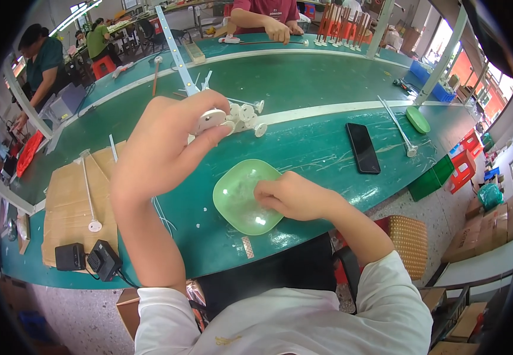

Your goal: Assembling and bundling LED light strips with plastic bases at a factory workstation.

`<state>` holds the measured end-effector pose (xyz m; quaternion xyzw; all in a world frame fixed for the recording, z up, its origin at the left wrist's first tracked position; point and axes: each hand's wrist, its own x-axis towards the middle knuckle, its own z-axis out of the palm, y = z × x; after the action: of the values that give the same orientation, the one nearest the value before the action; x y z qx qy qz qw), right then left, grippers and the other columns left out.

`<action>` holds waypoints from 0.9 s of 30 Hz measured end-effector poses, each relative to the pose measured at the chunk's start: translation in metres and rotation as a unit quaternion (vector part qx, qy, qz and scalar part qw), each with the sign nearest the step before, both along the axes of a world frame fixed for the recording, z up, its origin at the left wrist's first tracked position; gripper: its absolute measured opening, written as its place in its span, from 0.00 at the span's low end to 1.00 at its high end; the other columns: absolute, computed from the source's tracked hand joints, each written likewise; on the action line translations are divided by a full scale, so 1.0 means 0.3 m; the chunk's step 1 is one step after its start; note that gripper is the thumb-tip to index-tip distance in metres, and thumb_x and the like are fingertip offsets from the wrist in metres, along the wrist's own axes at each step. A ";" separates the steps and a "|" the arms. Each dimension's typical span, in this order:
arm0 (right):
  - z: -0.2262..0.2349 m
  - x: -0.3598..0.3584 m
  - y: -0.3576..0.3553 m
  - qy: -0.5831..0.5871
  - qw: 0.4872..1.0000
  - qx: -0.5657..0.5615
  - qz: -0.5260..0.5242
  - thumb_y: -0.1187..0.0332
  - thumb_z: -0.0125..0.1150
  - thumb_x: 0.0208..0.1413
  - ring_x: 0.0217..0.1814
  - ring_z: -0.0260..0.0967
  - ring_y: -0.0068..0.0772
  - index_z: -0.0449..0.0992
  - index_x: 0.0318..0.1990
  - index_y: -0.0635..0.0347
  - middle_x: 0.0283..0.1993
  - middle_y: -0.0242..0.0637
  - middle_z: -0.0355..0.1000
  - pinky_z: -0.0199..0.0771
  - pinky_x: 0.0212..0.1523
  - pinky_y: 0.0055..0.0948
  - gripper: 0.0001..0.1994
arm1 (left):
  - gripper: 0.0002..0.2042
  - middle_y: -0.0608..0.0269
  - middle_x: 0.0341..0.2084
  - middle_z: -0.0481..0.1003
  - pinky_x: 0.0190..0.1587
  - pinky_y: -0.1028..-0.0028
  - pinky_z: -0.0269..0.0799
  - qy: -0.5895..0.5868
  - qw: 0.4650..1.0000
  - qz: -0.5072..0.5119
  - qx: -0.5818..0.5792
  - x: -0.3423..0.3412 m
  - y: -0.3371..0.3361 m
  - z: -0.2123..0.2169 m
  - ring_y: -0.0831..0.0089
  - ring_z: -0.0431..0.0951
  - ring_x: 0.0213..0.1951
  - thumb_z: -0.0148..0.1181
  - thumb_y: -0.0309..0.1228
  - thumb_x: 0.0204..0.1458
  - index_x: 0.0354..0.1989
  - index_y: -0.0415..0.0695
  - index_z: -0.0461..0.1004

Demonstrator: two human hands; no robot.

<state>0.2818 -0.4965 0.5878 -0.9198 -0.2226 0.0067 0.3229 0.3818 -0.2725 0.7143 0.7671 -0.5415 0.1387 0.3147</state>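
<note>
Raised over the left part of the green table, my left hand (153, 145) pinches a white round disc (211, 119) between thumb and fingers. Just beyond it lies a cluster of white round-ended pieces (246, 116), partly behind that hand. My right hand (295, 196) reaches over the rim of a light green bowl (233, 207), fingertips pinched together low inside it. Whatever those fingertips hold, if anything, is too small or hidden to make out. The bowl looks shiny, with a pale dusting on its bottom.
A black phone (363, 148) and a small green dish (417, 120) lie to the right, with a white disc-ended rod (397, 126) between them. At left are a cardboard sheet (61, 204) and black power adapters (104, 260). Across the table, a person in red (265, 16) works.
</note>
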 end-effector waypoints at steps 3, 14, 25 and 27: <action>-0.021 0.004 -0.016 -0.116 0.992 -0.028 0.045 0.73 0.62 0.51 0.30 0.76 0.43 0.79 0.35 0.58 0.29 0.39 0.76 0.75 0.35 0.35 0.04 | 0.07 0.56 0.20 0.75 0.28 0.75 0.70 -0.004 1.000 -0.007 -0.007 -0.001 -0.005 0.003 0.65 0.80 0.24 0.61 0.23 0.51 0.37 0.37 0.72; 0.418 0.091 0.109 -0.105 0.920 0.375 -0.028 0.77 0.67 0.50 0.29 0.74 0.20 0.80 0.32 0.66 0.30 0.34 0.78 0.74 0.27 0.21 0.03 | 0.05 0.63 0.28 0.78 0.34 0.82 0.68 0.131 0.922 -0.024 -0.363 -0.035 -0.037 0.012 0.80 0.75 0.31 0.60 0.20 0.54 0.38 0.39 0.72; 0.427 0.165 0.145 -0.042 0.813 0.579 0.039 0.78 0.67 0.52 0.29 0.73 0.20 0.81 0.36 0.67 0.31 0.37 0.79 0.73 0.27 0.19 0.04 | 0.10 0.53 0.30 0.79 0.38 0.75 0.74 0.118 0.869 -0.090 -0.472 -0.026 -0.096 -0.021 0.72 0.79 0.33 0.61 0.15 0.52 0.38 0.38 0.68; 0.412 0.178 0.156 -0.058 0.798 0.599 0.036 0.78 0.66 0.53 0.30 0.74 0.21 0.80 0.36 0.67 0.32 0.38 0.79 0.74 0.28 0.20 0.04 | 0.10 0.53 0.29 0.79 0.37 0.76 0.74 0.091 0.869 -0.061 -0.482 -0.028 -0.114 -0.034 0.72 0.79 0.33 0.61 0.14 0.52 0.38 0.38 0.67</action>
<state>0.3353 -0.4498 0.7114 -0.5324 -0.2335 -0.1699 0.7957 0.3736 -0.3067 0.7042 0.4950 -0.4221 0.2923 0.7010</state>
